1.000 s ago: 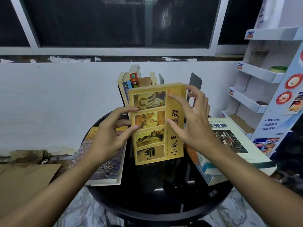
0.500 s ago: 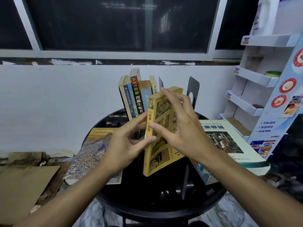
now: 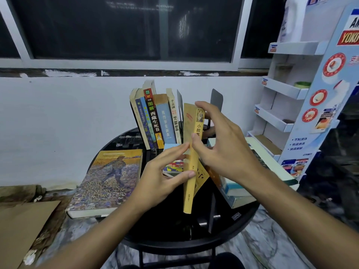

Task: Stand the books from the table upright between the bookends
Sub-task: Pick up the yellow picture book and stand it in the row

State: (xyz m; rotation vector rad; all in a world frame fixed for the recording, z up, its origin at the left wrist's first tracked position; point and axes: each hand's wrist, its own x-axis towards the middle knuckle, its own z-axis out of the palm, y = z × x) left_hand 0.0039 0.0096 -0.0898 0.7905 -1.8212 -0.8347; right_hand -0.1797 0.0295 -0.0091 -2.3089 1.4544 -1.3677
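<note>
A yellow paperback point(image 3: 191, 183) is held upright above the black round table point(image 3: 174, 235), its spine facing me. My right hand point(image 3: 223, 144) grips its top and spine edge; my left hand point(image 3: 165, 171) pinches its left side with thumb and fingertips. Behind it several books point(image 3: 155, 121) stand upright and lean left, with one dark bookend point(image 3: 180, 105) against them and a second bookend point(image 3: 216, 99) to the right, a gap between the two. A large painted-cover handbook point(image 3: 108, 179) lies flat at the left. More books point(image 3: 239, 193) lie stacked at the right, partly hidden by my right arm.
A white cardboard display rack point(image 3: 291, 105) stands close to the table's right side. A white wall and dark window lie behind the table. Brown cardboard point(image 3: 21, 226) lies on the floor at the left. A small colourful book point(image 3: 173, 166) lies flat behind my left hand.
The yellow paperback has turned from cover-on to spine-on and stands more upright. Both hands have shifted with it, towards the gap between the bookends.
</note>
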